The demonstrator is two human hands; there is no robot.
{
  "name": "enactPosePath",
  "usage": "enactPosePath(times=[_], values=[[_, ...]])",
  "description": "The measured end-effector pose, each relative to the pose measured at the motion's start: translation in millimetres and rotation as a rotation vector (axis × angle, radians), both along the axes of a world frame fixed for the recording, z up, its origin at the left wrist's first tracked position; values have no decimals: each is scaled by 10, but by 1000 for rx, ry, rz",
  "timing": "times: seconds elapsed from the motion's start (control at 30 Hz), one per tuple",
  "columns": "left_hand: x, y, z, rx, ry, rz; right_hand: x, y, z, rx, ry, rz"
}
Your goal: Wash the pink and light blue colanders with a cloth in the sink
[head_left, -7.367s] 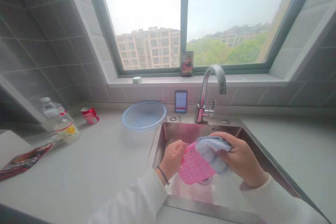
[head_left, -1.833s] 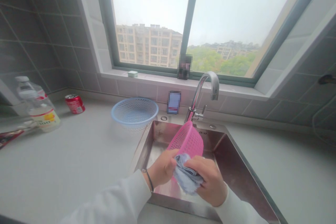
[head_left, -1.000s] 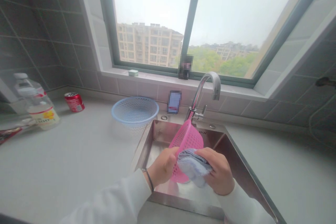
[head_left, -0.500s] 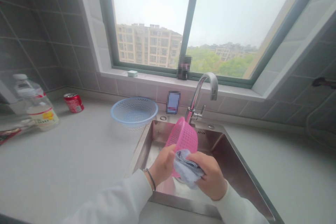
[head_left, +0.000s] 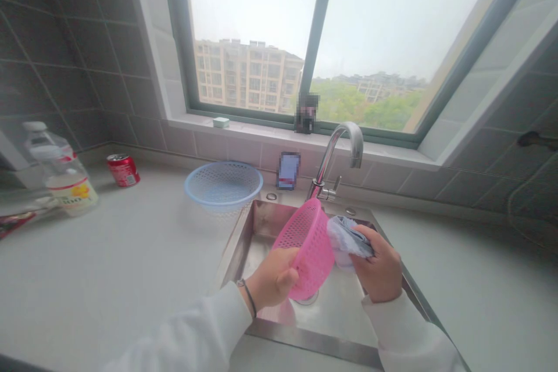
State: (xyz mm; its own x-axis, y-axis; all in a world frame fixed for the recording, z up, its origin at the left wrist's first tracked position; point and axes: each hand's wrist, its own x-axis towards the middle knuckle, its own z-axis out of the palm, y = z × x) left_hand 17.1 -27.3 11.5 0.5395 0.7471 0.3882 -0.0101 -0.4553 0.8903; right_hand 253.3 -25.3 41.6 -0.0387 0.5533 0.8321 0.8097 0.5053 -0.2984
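Observation:
Over a stainless steel sink [head_left: 305,325] my left hand [head_left: 272,279] grips the rim of a pink perforated plastic basket [head_left: 307,250], which stands tilted on its side. My right hand [head_left: 381,264] is shut on a pale blue cloth [head_left: 349,241], held just to the right of the basket and apart from it. A chrome gooseneck faucet [head_left: 335,165] rises behind the sink. The drain is mostly hidden under the basket.
A blue perforated bowl [head_left: 223,186] sits on the grey counter [head_left: 131,267] left of the sink. Farther left stand a plastic bottle [head_left: 61,177] and a red can [head_left: 123,170]. A phone [head_left: 288,170] leans against the tiled wall below the windowsill.
The right hand has drawn the cloth away to the right, off the basket. The basket has turned, now showing its outer side and tilting lower in the left hand.

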Motion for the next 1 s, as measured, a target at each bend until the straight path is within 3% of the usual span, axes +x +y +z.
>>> enactPosePath(times=[0.17, 0.23, 0.33, 0.47, 0.53, 0.67, 0.87, 0.93, 1.0], values=[[-1, 75, -58, 1, -98, 119, -569, -297, -2, -41, -212, 450], [-22, 95, -52, -12, -120, 95, -622, -305, -2, -44, -245, 494], [-63, 91, -12, 28, -52, 65, -402, -163, 8, -6, -150, 365], [-94, 41, 41, 59, 216, -72, 90, 94, 20, -44, 41, -41], [-88, 18, 48, 81, 338, -64, 238, 153, 20, -104, 123, -135], [-36, 17, 8, 140, 411, -22, 175, 82, 11, -165, 182, -76], [39, 90, -72, 106, 304, 138, -238, -135, -9, -248, 96, 327], [21, 108, -61, 112, 314, 120, -224, -117, -14, -254, 87, 330], [-14, 104, -31, 121, 357, 76, -102, -45, -19, -241, 142, 191]])
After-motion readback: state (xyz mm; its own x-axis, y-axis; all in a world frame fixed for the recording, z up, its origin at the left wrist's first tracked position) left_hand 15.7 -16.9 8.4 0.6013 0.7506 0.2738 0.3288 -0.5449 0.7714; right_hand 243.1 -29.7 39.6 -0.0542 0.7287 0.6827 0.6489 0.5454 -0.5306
